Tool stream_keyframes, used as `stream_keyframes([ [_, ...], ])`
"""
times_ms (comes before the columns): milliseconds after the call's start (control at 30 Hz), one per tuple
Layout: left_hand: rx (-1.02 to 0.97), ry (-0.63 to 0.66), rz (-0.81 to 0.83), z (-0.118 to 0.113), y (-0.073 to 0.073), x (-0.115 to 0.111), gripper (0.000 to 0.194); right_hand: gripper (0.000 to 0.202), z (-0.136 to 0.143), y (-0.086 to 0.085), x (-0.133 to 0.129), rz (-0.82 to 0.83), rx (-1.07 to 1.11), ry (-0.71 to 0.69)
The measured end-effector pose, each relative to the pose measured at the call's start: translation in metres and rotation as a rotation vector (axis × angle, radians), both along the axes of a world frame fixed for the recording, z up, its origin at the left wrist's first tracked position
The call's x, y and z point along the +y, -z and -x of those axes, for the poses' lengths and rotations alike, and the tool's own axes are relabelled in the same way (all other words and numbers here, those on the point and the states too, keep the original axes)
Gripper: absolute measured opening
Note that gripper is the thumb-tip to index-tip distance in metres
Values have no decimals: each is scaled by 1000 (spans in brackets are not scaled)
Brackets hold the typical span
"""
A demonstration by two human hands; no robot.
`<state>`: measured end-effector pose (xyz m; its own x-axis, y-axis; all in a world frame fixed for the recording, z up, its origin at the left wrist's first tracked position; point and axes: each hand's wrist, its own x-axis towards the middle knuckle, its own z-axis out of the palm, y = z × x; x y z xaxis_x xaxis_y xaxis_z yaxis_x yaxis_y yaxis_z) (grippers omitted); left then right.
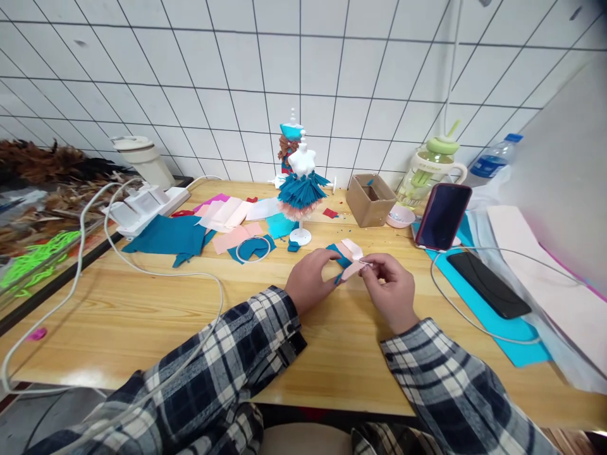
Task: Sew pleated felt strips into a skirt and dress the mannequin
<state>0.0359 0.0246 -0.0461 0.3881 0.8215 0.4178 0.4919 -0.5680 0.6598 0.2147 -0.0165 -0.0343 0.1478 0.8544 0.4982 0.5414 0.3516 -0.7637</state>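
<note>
Between my two hands, over the middle of the table, is a small piece of pink crepe paper (351, 248) with teal crepe paper (337, 254) against it. My left hand (310, 281) is curled, thumb and forefinger closed on the teal and pink layers. The fingertips of my right hand (391, 289) pinch the pink edge; something thin and pale shows there, too small to name. Just beyond stands a small white dress form (302, 161) wearing a pleated teal skirt (303, 188) with a pink lower layer. A second dressed form (290, 133) is partly hidden behind it.
Teal sheets (164, 240), pink pieces (227, 213) and a white ring (253, 249) lie left. Rightward are a cardboard box (371, 201), a small bowl (401, 217), a bottle (429, 167), an upright phone (442, 216) and a flat phone (488, 284). A white cable (220, 297) crosses the left side.
</note>
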Motion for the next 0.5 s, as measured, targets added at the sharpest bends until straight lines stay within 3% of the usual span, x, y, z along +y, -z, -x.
stream_keyframes([
  [67,-37,33,-42,3,-1,3,19,12,-2,2,-1,-27,70,-30],
  [167,-91,-25,-72,13,-2,6,16,12,-6,2,-2,-67,80,-76],
  [300,-293,-79,150,25,1,12,14,21,-16,0,0,-27,35,-330],
  [433,-808,101,507,32,0,17,19,34,-24,3,12,-64,293,-97],
  [500,-961,198,587,34,-2,18,28,42,-27,7,21,83,331,-46],
])
